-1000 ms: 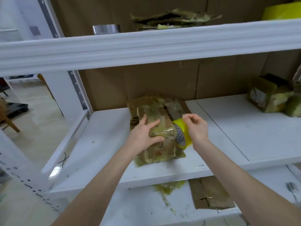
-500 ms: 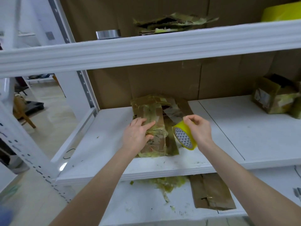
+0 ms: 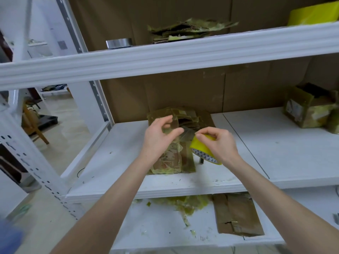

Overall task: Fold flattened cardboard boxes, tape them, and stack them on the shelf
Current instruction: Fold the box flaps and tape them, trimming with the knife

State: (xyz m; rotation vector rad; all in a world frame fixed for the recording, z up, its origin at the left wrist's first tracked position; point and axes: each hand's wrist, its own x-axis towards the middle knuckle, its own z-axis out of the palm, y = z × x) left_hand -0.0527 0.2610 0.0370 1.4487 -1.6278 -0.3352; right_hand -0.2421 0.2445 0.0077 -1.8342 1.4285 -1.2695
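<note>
We judge taping in hand: at frame centre the right hand grips the tape roll above the box on the middle shelf, the left hand meets the strip with curled fingers, pinch unconfirmed; next, press it along the seam.

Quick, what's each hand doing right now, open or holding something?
Left hand: fingers curved above the cardboard box; whether it pinches anything cannot be told.
Right hand: holds the yellow tape roll.
</note>
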